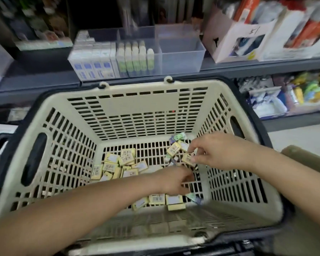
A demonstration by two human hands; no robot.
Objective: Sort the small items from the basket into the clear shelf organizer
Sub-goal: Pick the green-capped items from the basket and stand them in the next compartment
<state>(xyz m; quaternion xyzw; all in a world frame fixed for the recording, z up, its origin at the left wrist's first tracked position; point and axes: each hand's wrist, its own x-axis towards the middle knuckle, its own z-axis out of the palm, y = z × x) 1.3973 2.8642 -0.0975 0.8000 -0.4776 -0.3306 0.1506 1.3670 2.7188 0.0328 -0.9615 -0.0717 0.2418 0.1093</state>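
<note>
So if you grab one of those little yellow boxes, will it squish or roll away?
Probably neither. The little yellow boxes have flat sides and square corners, so they should lie still. The right hand pinches one with only its fingers, so it's likely light. They look like stiff card, so probably firm.

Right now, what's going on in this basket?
A person has both hands inside the beige slotted plastic basket. The right hand pinches one of the small yellow flat packets; the left hand reaches low beside it, grip blurred. Many packets lie loose on the basket floor. The clear plastic shelf organizer behind holds white boxes and pale tubes.
</note>
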